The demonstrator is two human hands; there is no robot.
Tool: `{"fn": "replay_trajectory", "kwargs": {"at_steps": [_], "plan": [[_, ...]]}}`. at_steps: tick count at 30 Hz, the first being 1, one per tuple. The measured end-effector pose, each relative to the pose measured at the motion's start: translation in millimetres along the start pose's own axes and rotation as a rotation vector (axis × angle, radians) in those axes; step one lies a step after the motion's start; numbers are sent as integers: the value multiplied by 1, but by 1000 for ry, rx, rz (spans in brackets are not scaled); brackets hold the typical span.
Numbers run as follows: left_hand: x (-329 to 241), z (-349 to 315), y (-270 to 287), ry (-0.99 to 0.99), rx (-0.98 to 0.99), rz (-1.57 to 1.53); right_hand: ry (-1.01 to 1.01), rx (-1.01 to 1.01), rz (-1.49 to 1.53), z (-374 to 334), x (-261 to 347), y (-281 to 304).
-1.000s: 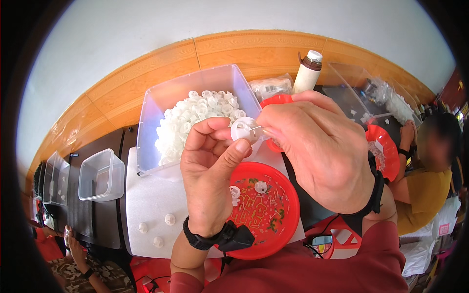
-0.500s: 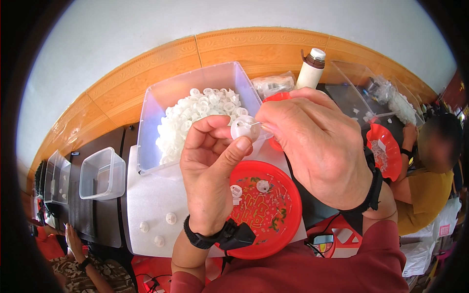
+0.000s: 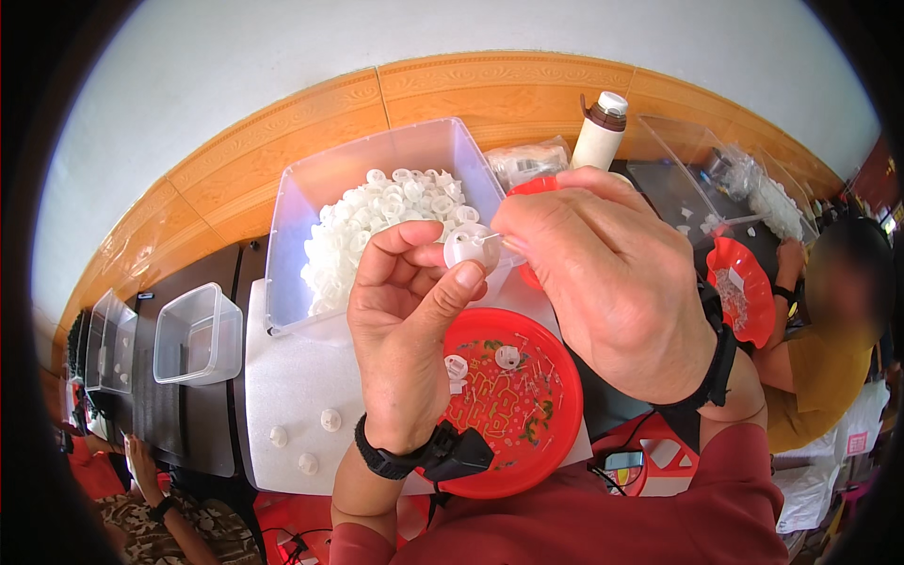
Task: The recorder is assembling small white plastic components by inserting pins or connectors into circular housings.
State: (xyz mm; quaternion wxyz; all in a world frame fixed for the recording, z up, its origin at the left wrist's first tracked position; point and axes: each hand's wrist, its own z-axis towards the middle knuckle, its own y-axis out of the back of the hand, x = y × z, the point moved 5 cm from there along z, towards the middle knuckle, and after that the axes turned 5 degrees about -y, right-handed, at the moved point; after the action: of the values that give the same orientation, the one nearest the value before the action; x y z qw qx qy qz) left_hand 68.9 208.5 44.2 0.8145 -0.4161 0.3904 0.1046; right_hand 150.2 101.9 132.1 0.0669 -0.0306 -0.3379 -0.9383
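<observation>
My left hand grips a small round white plastic part between thumb and fingers, its face with small holes turned up. A thin, pale pin-like piece is pinched in my right hand, its tip against the part's face. How far it goes in cannot be made out. Below the hands lies a red round tray with several loose thin pins and white parts. Behind my left hand stands a clear plastic bin heaped with white plastic parts.
Three small white pieces lie on the white foam sheet. An empty clear tub stands left. A flask and a plastic-wrapped packet stand behind. Another person sits at right by a red dish; a second sits at left.
Both hands hold almost the same pose. The white part has tilted slightly in my left fingers, and my right hand has shifted very little.
</observation>
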Motion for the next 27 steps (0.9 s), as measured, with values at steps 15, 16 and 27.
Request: {"fn": "replay_trajectory", "kwargs": {"at_steps": [15, 16, 27], "plan": [[-2, 1, 3, 11, 0, 26, 52, -34, -5, -2, 1, -5], [-2, 1, 3, 9, -3, 28, 54, -35, -2, -2, 1, -5], [-7, -1, -1, -115, -7, 203, -2, -26, 6, -6, 2, -7]]}}
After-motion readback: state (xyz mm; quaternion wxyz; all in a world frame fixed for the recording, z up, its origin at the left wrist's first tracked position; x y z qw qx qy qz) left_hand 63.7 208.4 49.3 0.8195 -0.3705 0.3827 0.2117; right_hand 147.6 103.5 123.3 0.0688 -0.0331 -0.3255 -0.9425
